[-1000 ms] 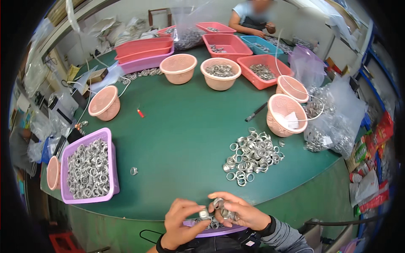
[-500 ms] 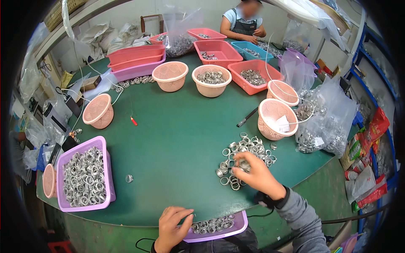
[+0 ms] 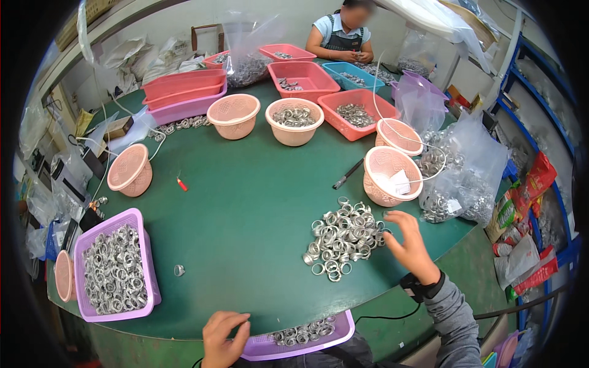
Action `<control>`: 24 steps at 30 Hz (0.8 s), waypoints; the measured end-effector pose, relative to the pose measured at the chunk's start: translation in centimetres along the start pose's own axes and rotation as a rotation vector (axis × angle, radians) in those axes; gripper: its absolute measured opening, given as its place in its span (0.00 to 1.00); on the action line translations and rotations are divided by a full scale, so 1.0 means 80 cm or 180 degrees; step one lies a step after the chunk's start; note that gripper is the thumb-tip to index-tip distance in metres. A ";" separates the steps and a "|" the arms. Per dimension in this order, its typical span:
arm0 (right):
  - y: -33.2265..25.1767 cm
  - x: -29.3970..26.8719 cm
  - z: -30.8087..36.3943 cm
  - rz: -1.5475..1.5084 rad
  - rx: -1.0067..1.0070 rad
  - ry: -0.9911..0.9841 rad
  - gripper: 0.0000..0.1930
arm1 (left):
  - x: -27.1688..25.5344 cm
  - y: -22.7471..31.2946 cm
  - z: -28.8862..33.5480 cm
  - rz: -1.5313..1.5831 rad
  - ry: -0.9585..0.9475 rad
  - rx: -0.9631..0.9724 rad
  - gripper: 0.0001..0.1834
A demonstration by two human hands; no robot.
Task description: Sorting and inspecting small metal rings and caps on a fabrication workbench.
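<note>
A heap of silvery metal rings (image 3: 343, 236) lies on the right part of the green table (image 3: 245, 202). My right hand (image 3: 412, 248) is at the heap's right edge, thumb and fingers apart, with nothing visible in it. Its fingertips come close to a few rings on that side. My left hand (image 3: 224, 337) rests by the table's front edge, fingers loosely bent and the thumb apart, also without anything visible in it. Beside it, a purple basket (image 3: 256, 351) with more rings sits at my lap, partly under the table edge. One single ring (image 3: 178, 270) lies on the left.
A purple basket full of rings (image 3: 153, 270) stands at left. Peach baskets (image 3: 233, 116), red trays (image 3: 300, 73) and a blue tray (image 3: 362, 76) line the back, where a co-worker (image 3: 340, 37) sits. Bags of rings (image 3: 457, 178) fill the right side; a black pen (image 3: 347, 174) lies near.
My right hand has moved from over the heap to its right edge, and its fingers have spread. The heap now shows uncovered. My left hand stays by the front edge; the whole view has shifted slightly.
</note>
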State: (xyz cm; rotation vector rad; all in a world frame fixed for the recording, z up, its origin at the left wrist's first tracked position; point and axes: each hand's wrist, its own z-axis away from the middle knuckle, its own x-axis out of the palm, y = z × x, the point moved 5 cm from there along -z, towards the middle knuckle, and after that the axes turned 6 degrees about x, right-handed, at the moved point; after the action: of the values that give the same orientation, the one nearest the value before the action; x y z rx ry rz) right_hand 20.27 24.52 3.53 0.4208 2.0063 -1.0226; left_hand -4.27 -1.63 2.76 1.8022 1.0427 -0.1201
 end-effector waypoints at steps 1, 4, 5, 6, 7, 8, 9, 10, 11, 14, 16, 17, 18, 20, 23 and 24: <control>0.023 -0.008 0.007 0.0013 0.0167 -0.0114 0.22 | -0.003 0.001 -0.009 0.0082 -0.0206 -0.0017 0.09; 0.064 -0.010 0.015 -0.0063 0.0493 -0.0577 0.36 | 0.003 0.013 -0.055 0.0169 -0.0773 0.0128 0.12; 0.078 -0.005 0.020 -0.0162 0.0643 -0.0957 0.45 | 0.025 0.021 -0.075 0.0075 -0.1421 0.0370 0.15; 0.084 -0.002 0.018 -0.0197 0.0651 -0.0943 0.45 | 0.039 0.035 -0.087 -0.0108 -0.2027 0.0596 0.18; 0.081 0.005 0.017 0.0111 0.0465 -0.1088 0.50 | 0.045 0.046 -0.095 -0.0166 -0.2004 0.0621 0.18; 0.078 0.011 0.016 0.0427 0.0287 -0.1225 0.56 | 0.068 0.062 -0.093 -0.0365 -0.2509 0.1129 0.23; 0.079 0.019 0.011 0.0546 0.0290 -0.1302 0.58 | 0.093 0.067 -0.094 -0.0560 -0.3024 0.1612 0.28; 0.078 0.021 0.003 0.0519 0.0267 -0.1284 0.58 | 0.117 0.067 -0.102 -0.0488 -0.3091 0.1901 0.31; 0.075 0.030 -0.003 0.0605 0.0213 -0.1451 0.58 | 0.140 0.063 -0.107 -0.0426 -0.3167 0.2155 0.35; 0.091 0.045 -0.003 0.0650 0.0165 -0.1590 0.58 | 0.206 0.052 -0.127 -0.1135 -0.3195 0.2118 0.39; 0.080 0.058 -0.008 0.0463 -0.0162 -0.1772 0.58 | 0.235 0.046 -0.133 -0.1358 -0.2939 0.2291 0.42; 0.074 0.062 -0.013 0.0315 -0.0219 -0.1783 0.58 | 0.243 0.042 -0.136 -0.1364 -0.2969 0.2279 0.42; 0.073 0.065 -0.015 0.0301 -0.0184 -0.1796 0.58 | 0.252 0.037 -0.141 -0.1277 -0.2984 0.2086 0.42; 0.069 0.072 -0.017 0.0072 -0.0181 -0.1780 0.59 | 0.263 0.027 -0.140 -0.1176 -0.3023 0.1871 0.42; 0.072 0.087 -0.008 -0.0080 -0.0318 -0.1541 0.60 | 0.266 0.022 -0.143 -0.1082 -0.2885 0.1917 0.38; 0.067 0.090 -0.007 -0.0199 -0.0421 -0.1342 0.60 | 0.265 0.020 -0.141 -0.0940 -0.2855 0.1931 0.37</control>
State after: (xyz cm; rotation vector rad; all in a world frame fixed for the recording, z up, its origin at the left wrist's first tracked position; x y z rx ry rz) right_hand 18.88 27.79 -4.74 0.0620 1.7001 -0.9208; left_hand 5.96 19.76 -1.41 1.7682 0.6145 -1.4099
